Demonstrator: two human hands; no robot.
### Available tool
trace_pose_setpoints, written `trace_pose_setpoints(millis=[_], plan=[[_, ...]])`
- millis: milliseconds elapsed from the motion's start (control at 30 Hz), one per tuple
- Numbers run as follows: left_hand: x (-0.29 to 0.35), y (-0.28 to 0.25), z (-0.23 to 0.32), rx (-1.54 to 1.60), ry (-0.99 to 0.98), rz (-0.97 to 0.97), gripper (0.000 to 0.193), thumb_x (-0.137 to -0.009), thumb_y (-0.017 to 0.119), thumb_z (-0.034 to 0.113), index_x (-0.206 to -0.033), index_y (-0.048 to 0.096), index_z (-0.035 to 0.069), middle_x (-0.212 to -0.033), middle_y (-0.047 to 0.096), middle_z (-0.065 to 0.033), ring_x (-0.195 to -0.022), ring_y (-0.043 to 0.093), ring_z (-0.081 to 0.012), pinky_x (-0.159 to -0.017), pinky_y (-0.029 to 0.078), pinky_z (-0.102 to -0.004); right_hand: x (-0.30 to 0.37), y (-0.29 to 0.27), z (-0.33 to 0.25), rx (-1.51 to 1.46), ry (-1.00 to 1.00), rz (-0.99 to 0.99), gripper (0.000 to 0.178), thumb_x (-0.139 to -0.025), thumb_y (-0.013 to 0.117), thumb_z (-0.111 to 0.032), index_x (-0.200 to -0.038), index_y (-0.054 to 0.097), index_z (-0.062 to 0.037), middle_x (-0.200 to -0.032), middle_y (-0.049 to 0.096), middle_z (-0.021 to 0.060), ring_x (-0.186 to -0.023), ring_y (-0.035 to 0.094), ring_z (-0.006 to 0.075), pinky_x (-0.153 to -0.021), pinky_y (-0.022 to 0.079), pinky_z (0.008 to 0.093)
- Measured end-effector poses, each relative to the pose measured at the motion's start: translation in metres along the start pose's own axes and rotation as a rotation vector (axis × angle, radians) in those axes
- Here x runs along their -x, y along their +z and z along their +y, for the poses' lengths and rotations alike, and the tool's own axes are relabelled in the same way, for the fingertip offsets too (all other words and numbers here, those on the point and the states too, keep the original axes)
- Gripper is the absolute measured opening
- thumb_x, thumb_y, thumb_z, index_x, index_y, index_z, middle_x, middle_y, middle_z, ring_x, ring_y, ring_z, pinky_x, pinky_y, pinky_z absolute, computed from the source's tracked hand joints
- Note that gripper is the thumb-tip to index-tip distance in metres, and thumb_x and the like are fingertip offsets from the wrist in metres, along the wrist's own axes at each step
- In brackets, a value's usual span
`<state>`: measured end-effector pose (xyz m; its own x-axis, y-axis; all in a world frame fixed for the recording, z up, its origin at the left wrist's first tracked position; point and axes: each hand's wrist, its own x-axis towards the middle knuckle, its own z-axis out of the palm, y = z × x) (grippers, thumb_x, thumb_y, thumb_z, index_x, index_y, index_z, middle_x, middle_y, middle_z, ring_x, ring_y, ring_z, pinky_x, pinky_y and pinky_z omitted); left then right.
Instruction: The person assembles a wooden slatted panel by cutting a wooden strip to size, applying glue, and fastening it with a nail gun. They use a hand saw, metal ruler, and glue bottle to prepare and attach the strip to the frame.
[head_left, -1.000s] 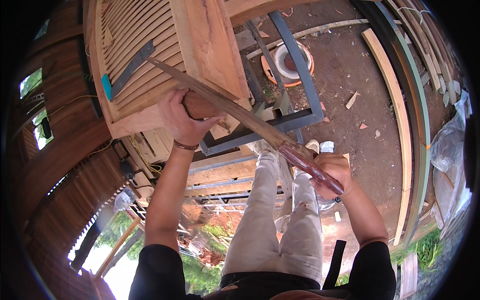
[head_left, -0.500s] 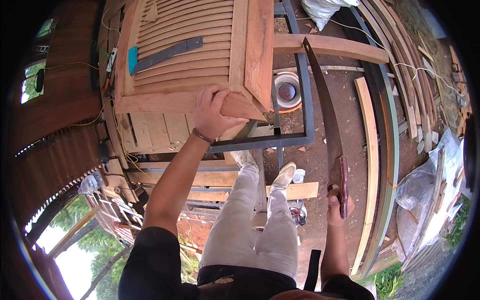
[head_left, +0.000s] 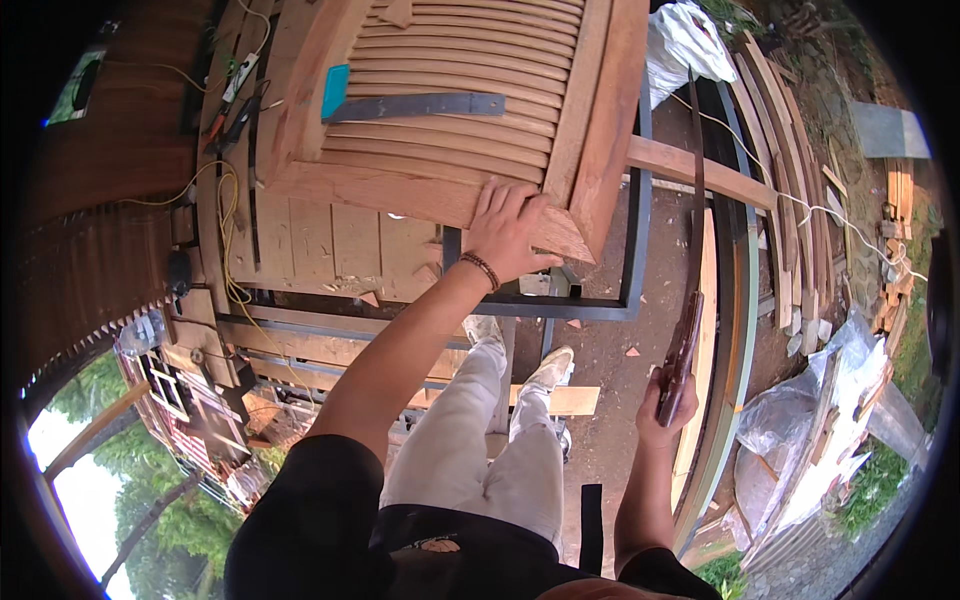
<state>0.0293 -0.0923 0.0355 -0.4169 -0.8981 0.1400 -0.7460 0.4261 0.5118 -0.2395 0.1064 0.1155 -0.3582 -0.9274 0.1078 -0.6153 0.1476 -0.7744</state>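
My left hand (head_left: 508, 228) lies flat, fingers spread, steadying the louvered shutter (head_left: 450, 110); my right hand (head_left: 668, 405) grips the handsaw (head_left: 690, 300), to be aligned next.

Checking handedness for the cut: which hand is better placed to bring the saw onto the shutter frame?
Right, probably. The right hand already grips the handsaw by its handle, blade pointing forward. The left hand lies flat on the louvred shutter, bracing its corner.
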Motion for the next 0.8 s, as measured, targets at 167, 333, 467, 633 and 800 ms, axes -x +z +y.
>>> trace_pose_setpoints(millis=[167, 333, 467, 633, 800], plan=[[0.021, -0.029, -0.044, 0.217, -0.578, 0.618, 0.093, -0.068, 0.086, 0.041, -0.139, 0.043, 0.000, -0.136, 0.042, -0.0211, -0.129, 0.041, -0.0380, -0.114, 0.030, -0.0524, -0.106, 0.096, -0.033, 0.141, -0.344, 0.033, 0.009, -0.085, 0.068, 0.001, -0.088, 0.059, 0.0002, -0.075, 0.060, 0.0191, -0.067, 0.060, 0.0399, -0.064, 0.050, 0.0407], [0.042, -0.061, -0.179, 0.533, -1.398, 1.082, 0.100, -0.074, 0.085, 0.044, -0.141, 0.034, -0.011, -0.139, 0.041, -0.0284, -0.130, 0.043, -0.0424, -0.108, 0.041, -0.0489, -0.174, 0.174, -0.045, 0.392, -0.590, 0.003, 0.019, -0.086, 0.068, -0.017, -0.088, 0.058, -0.0018, -0.078, 0.061, 0.0183, -0.074, 0.061, 0.0411, -0.067, 0.049, 0.0488], [0.036, -0.078, -0.212, 0.533, -1.486, 1.047, 0.111, -0.070, 0.087, 0.043, -0.146, 0.026, -0.010, -0.141, 0.040, -0.0298, -0.127, 0.047, -0.0435, -0.108, 0.043, -0.0488, -0.165, 0.213, -0.035, 0.581, -0.740, -0.107, 0.023, -0.086, 0.069, -0.024, -0.090, 0.059, -0.0035, -0.082, 0.061, 0.0151, -0.077, 0.061, 0.0378, -0.069, 0.049, 0.0465], [0.003, -0.071, -0.200, 0.431, -1.592, 1.134, 0.114, -0.069, 0.088, 0.034, -0.149, 0.018, -0.007, -0.142, 0.039, -0.0314, -0.125, 0.050, -0.0456, -0.106, 0.047, -0.0483, -0.161, 0.212, -0.038, 0.660, -0.704, -0.115, 0.028, -0.085, 0.072, -0.025, -0.092, 0.059, -0.0018, -0.090, 0.060, 0.0164, -0.086, 0.058, 0.0369, -0.076, 0.047, 0.0470], [-0.002, -0.068, -0.190, 0.350, -1.561, 1.029, 0.110, -0.071, 0.087, 0.034, -0.147, 0.019, -0.008, -0.136, 0.045, -0.0306, -0.120, 0.053, -0.0460, -0.101, 0.049, -0.0495, -0.181, 0.194, -0.046, 0.638, -0.734, -0.206, 0.030, -0.083, 0.075, -0.024, -0.094, 0.060, -0.0002, -0.092, 0.060, 0.0179, -0.090, 0.058, 0.0390, -0.082, 0.048, 0.0468]])
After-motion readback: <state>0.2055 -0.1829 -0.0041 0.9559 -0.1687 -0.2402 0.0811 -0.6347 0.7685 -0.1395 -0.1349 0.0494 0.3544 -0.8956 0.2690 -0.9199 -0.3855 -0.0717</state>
